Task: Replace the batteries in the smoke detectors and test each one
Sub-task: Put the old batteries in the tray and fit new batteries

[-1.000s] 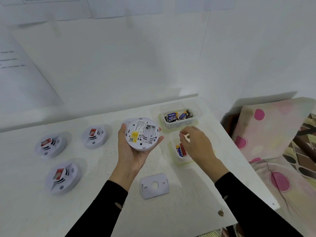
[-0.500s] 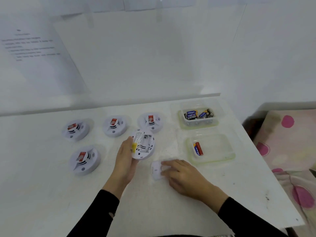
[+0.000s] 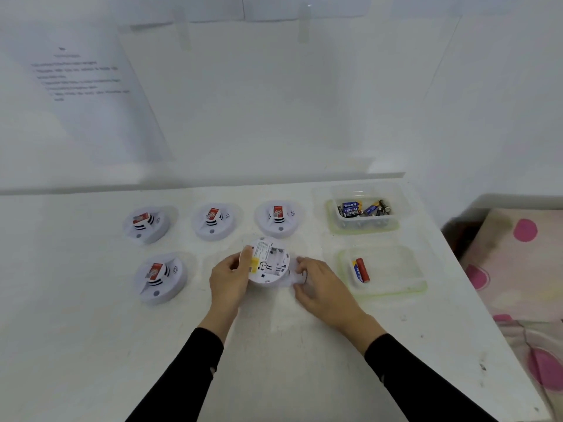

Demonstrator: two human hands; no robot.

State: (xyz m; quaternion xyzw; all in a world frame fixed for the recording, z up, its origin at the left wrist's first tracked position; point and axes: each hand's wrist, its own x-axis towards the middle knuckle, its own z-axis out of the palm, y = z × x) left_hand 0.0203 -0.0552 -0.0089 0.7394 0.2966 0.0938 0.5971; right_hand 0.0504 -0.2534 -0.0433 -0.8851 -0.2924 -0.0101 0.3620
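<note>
Clamping upturned detector (image 3: 269,263) in left hand (image 3: 228,277), fingers curled on its left rim. Pinching backplate (image 3: 293,277) at right rim with right hand (image 3: 321,284). Detector row (image 3: 213,220) close behind, tray (image 3: 396,289) close right.

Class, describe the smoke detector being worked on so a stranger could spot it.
On the white table sit five round smoke detectors. Find the one gripped by the left hand. Only it shows its back, with a yellow label; the other four show red stickers.

- detectors (image 3: 213,222): white, red stickers (image 3: 213,213), black slots
- open detector (image 3: 269,263): white, yellow label (image 3: 254,264)
- plate (image 3: 291,277): white
- batteries (image 3: 350,208): blue and yellow
- sleeves (image 3: 189,376): black
- cloth (image 3: 518,269): pale pink, magenta dots
</note>
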